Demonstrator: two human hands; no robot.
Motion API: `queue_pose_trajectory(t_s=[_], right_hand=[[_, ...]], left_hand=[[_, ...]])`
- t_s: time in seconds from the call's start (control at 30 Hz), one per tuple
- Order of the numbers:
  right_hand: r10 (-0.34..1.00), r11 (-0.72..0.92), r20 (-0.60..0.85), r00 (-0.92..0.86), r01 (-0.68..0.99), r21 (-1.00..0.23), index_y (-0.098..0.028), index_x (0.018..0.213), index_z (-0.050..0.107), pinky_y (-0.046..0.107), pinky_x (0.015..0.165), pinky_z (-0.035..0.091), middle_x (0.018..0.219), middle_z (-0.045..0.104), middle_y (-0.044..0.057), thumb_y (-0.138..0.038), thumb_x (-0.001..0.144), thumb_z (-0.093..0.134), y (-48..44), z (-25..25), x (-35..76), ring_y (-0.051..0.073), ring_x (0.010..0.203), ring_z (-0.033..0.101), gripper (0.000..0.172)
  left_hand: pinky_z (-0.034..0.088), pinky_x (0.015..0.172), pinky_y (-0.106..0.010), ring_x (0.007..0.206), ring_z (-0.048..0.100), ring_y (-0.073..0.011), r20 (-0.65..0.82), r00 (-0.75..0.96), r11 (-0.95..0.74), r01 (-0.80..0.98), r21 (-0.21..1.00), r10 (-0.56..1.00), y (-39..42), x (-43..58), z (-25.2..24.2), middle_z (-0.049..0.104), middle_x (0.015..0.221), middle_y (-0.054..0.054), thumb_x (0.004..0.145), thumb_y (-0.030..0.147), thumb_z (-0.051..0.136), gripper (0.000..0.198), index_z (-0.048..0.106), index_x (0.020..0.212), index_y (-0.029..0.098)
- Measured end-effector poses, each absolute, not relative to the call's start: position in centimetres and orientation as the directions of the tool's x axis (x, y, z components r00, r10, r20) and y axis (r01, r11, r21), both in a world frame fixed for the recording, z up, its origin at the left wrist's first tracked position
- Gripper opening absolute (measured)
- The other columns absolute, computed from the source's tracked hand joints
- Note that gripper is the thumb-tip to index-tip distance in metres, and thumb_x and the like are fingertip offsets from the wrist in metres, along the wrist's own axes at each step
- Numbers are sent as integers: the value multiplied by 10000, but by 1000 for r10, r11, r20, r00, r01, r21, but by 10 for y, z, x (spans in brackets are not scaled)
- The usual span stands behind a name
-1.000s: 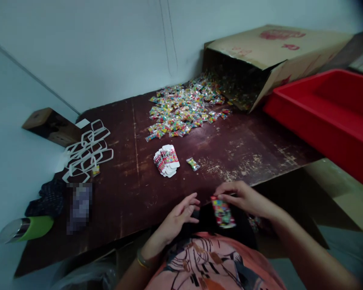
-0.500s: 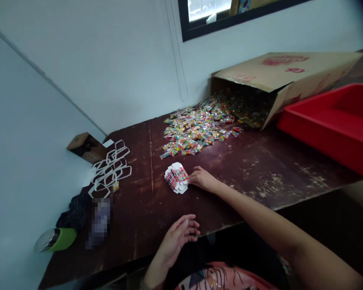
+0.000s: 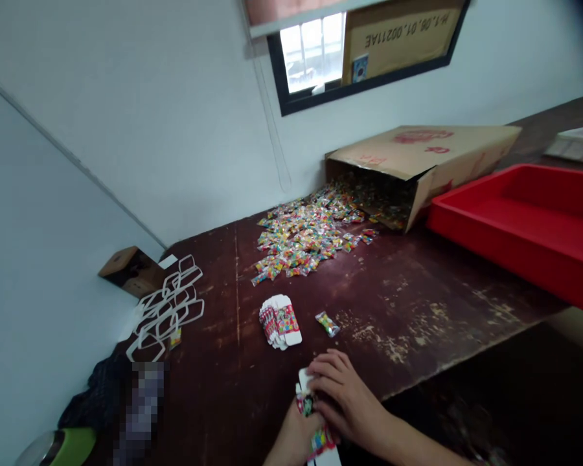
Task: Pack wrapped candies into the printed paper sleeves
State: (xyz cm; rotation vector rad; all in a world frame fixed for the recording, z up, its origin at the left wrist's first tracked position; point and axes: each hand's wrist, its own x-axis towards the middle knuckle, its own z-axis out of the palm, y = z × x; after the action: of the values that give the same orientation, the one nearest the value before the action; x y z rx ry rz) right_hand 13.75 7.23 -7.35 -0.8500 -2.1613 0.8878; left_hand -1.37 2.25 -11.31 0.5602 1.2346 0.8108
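Note:
A printed carton [image 3: 323, 442] with white flaps is held near the table's front edge. My left hand [image 3: 294, 432] wraps round its lower left side. My right hand [image 3: 342, 395] has its fingers bent over the carton's upper right side. Beyond the hands, a fanned stack of flat printed cartons [image 3: 280, 321] lies on the dark table. One small wrapped packet [image 3: 327, 323] rests to the right of that stack. Farther back spreads a heap of similar shiny packets [image 3: 304, 236].
An open cardboard box [image 3: 422, 155] lies on its side behind the heap. To its right is a red tray [image 3: 515, 226]. White loop-shaped strips [image 3: 172, 304], a small brown box [image 3: 133, 270], dark cloth [image 3: 100, 395] and a green cup [image 3: 78, 446] stand at the left.
Both hands have come together at the near edge, now with a carton between them. The right hand left the stack. A single packet now lies beside the stack. The view has tilted up.

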Motion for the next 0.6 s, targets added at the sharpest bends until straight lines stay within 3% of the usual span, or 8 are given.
queue_pose_trajectory(t_s=[0.13, 0.23, 0.3, 0.4, 0.47, 0.53, 0.6], right_hand=[[780, 342, 125, -613, 250, -906, -215, 758, 644, 392, 1001, 380, 1202, 581, 43, -257, 687, 755, 76, -73, 138, 256, 1193, 459, 138], [641, 202, 66, -765, 85, -976, -195, 718, 657, 328, 920, 435, 1083, 627, 31, -301, 715, 739, 85, -68, 150, 207, 1021, 573, 135], [563, 108, 68, -824, -9, -994, -170, 716, 661, 284, 862, 459, 1057, 635, 36, -323, 731, 724, 91, -63, 158, 189, 956, 598, 166], [688, 56, 25, -725, 19, -998, -154, 758, 659, 255, 788, 462, 928, 650, 31, -283, 779, 664, 86, -59, 161, 174, 878, 603, 131], [799, 58, 2, -601, 74, -996, -172, 908, 635, 247, 753, 456, 862, 650, 15, -213, 820, 587, 73, -62, 160, 156, 821, 599, 109], [854, 62, 1, -520, 99, -993, -206, 1107, 547, 250, 754, 455, 891, 655, 7, -166, 825, 551, 56, -70, 158, 144, 808, 597, 284], [880, 8, -30, -475, 78, -997, -233, 1239, 436, 242, 712, 464, 928, 655, 8, -187, 809, 591, 41, -79, 160, 130, 761, 596, 459]], left_hand=[[423, 572, -288, 528, 530, -141, -576, 204, 602, -97, 793, 792, 25, -22, -119, 583, 616, 24, 408, 331, 879, 512, 603, 818, 197], [418, 636, -279, 621, 543, -145, -509, 408, 545, 34, 838, 757, 28, -28, -113, 608, 683, -13, 463, 382, 869, 470, 627, 804, 167], [414, 636, -277, 622, 538, -143, -497, 380, 518, 53, 854, 780, 27, -28, -110, 607, 680, -21, 495, 451, 847, 480, 619, 789, 147], [432, 639, -285, 627, 551, -156, -501, 118, 507, -28, 862, 857, 21, -20, -110, 606, 674, -13, 522, 508, 821, 532, 600, 837, 140], [450, 661, -299, 659, 575, -177, -525, 19, 523, -128, 843, 851, 14, -13, -107, 626, 701, -28, 585, 553, 770, 525, 603, 852, 133], [470, 692, -331, 694, 605, -204, -578, 63, 565, -324, 759, 813, 7, -6, -100, 653, 745, -57, 689, 648, 627, 567, 612, 921, 130], [474, 774, -367, 781, 631, -232, -616, 287, 669, -463, 581, 733, 3, -2, -93, 677, 810, -92, 779, 609, 547, 545, 617, 1006, 118]])
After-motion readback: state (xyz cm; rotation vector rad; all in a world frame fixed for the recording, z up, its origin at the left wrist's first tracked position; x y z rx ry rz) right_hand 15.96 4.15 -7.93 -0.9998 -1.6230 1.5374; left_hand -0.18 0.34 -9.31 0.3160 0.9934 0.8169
